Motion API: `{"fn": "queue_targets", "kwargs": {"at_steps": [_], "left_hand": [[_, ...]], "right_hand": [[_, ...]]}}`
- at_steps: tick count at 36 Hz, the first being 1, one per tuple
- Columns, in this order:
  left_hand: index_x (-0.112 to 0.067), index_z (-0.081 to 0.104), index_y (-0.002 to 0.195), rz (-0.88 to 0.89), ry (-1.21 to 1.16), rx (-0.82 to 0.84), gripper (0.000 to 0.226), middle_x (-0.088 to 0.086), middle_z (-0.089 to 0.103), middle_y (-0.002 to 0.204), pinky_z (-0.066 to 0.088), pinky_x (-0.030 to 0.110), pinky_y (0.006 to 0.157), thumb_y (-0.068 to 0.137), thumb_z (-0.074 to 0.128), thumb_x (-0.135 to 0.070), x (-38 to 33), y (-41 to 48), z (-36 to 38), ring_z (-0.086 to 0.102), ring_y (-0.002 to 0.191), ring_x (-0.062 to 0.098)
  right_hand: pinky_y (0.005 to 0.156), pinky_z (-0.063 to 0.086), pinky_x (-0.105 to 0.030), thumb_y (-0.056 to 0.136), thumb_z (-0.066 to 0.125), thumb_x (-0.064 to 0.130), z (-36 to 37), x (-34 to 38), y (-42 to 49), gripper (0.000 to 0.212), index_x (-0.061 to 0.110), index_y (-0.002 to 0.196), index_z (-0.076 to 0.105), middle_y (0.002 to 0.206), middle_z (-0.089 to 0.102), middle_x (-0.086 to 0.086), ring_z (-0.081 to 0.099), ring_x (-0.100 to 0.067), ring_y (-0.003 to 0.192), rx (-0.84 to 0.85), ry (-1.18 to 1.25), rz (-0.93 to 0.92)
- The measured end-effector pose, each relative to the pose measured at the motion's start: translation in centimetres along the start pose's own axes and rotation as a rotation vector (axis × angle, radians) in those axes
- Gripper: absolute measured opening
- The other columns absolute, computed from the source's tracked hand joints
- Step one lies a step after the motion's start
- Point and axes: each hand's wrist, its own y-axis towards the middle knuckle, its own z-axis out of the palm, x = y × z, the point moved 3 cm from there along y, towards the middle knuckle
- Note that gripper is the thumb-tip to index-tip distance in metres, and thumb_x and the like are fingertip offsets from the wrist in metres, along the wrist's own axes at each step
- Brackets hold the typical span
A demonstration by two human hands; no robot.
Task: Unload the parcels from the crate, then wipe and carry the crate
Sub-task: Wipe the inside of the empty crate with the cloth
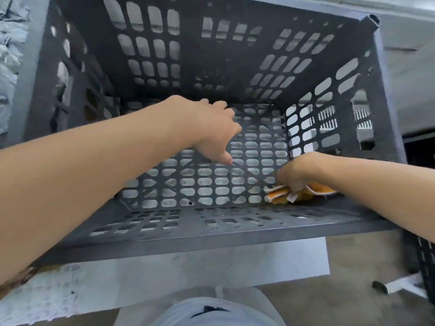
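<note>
Even, soft daylight; wide-angle bending at edges, slight blur throughout.

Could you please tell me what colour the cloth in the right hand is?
The cloth is orange with a white edge, seen in the head view inside the crate.

The one camera, worn on my head, looks forward and steeply down from close above into the crate (211,241). Its slotted floor lies just under my fingers (227,112), and both arms enter from the lower corners.
</note>
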Motion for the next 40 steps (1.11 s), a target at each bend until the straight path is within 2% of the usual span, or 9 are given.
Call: {"fn": "queue_targets", "kwargs": {"at_steps": [3, 7, 13, 17, 23, 27, 34, 37, 40], "left_hand": [[-0.023, 0.028, 0.150, 0.013, 0.014, 0.010, 0.076, 0.007, 0.029, 0.152, 0.032, 0.051, 0.112, 0.090, 0.043, -0.068, -0.4, 0.4, 0.1, 0.024, 0.141, 0.031], [-0.025, 0.029, 0.150, 0.026, 0.014, 0.015, 0.077, 0.006, 0.029, 0.152, 0.031, 0.052, 0.112, 0.088, 0.043, -0.070, -0.8, 0.8, 0.0, 0.023, 0.142, 0.031], [-0.022, 0.028, 0.151, 0.057, 0.039, 0.003, 0.077, 0.006, 0.030, 0.151, 0.027, 0.048, 0.115, 0.090, 0.041, -0.069, -2.2, 0.6, -1.0, 0.022, 0.142, 0.027], [-0.024, 0.024, 0.152, 0.066, 0.039, -0.004, 0.079, 0.005, 0.028, 0.153, 0.027, 0.047, 0.115, 0.090, 0.040, -0.069, -2.8, 0.5, -1.4, 0.021, 0.143, 0.027], [-0.027, 0.023, 0.153, 0.083, 0.024, -0.023, 0.080, 0.003, 0.028, 0.154, 0.026, 0.046, 0.116, 0.089, 0.042, -0.071, -3.4, 0.5, -1.7, 0.018, 0.144, 0.025], [-0.027, 0.029, 0.149, 0.103, 0.024, -0.049, 0.075, 0.001, 0.029, 0.152, 0.028, 0.045, 0.115, 0.089, 0.041, -0.071, -4.1, 0.7, -2.4, 0.020, 0.142, 0.022], [-0.027, 0.026, 0.151, 0.131, 0.031, -0.079, 0.077, 0.000, 0.029, 0.153, 0.025, 0.043, 0.116, 0.089, 0.040, -0.071, -5.1, 0.2, -3.4, 0.018, 0.143, 0.022], [-0.027, 0.025, 0.152, 0.121, 0.023, -0.076, 0.078, 0.001, 0.028, 0.153, 0.025, 0.045, 0.117, 0.089, 0.041, -0.072, -4.7, -0.2, -3.3, 0.017, 0.145, 0.023], [-0.028, 0.025, 0.151, 0.099, 0.010, -0.072, 0.078, 0.002, 0.027, 0.155, 0.025, 0.046, 0.117, 0.089, 0.041, -0.071, -3.8, -0.6, -2.8, 0.016, 0.146, 0.024]], "right_hand": [[0.093, 0.052, -0.041, 0.095, 0.056, 0.023, 0.2, 0.1, -0.5, 0.030, 0.013, 0.124, 0.057, 0.112, 0.056, -0.002, 0.056, -0.026, 0.099, 0.018, -0.052, 0.000], [0.089, 0.052, -0.038, 0.095, 0.055, 0.022, -0.2, 0.7, -1.6, 0.031, 0.013, 0.124, 0.059, 0.120, 0.060, -0.007, 0.054, -0.025, 0.096, 0.019, -0.074, -0.021], [0.075, 0.046, -0.034, 0.094, 0.054, 0.028, 0.1, -0.3, -4.6, 0.030, 0.013, 0.120, 0.058, 0.100, 0.056, -0.002, 0.053, -0.023, 0.089, 0.049, 0.076, -0.010], [0.065, 0.042, -0.031, 0.093, 0.055, 0.029, 0.6, -1.0, -6.7, 0.027, 0.014, 0.114, 0.061, 0.088, 0.054, 0.001, 0.051, -0.016, 0.076, 0.036, 0.151, 0.008], [0.068, 0.044, -0.032, 0.092, 0.056, 0.033, 0.9, -1.9, -9.5, 0.030, 0.014, 0.113, 0.065, 0.092, 0.059, -0.002, 0.053, -0.019, 0.080, 0.056, 0.216, 0.046], [0.063, 0.040, -0.030, 0.092, 0.058, 0.034, 1.3, -1.8, -10.0, 0.029, 0.015, 0.114, 0.062, 0.098, 0.060, -0.003, 0.055, -0.021, 0.085, -0.009, 0.300, 0.029], [0.070, 0.042, -0.033, 0.096, 0.051, 0.031, 2.7, -0.5, -8.5, 0.024, 0.011, 0.106, 0.061, 0.091, 0.060, -0.004, 0.054, -0.022, 0.082, -0.195, 0.466, -0.034], [0.073, 0.043, -0.034, 0.097, 0.050, 0.030, 2.5, -0.2, -7.5, 0.018, 0.014, 0.103, 0.058, 0.085, 0.055, 0.001, 0.054, -0.023, 0.084, -0.257, 0.493, -0.058], [0.075, 0.042, -0.034, 0.098, 0.052, 0.034, 1.4, 0.6, -6.0, 0.015, 0.019, 0.100, 0.054, 0.090, 0.057, -0.001, 0.053, -0.023, 0.085, -0.268, 0.491, -0.106]]}}
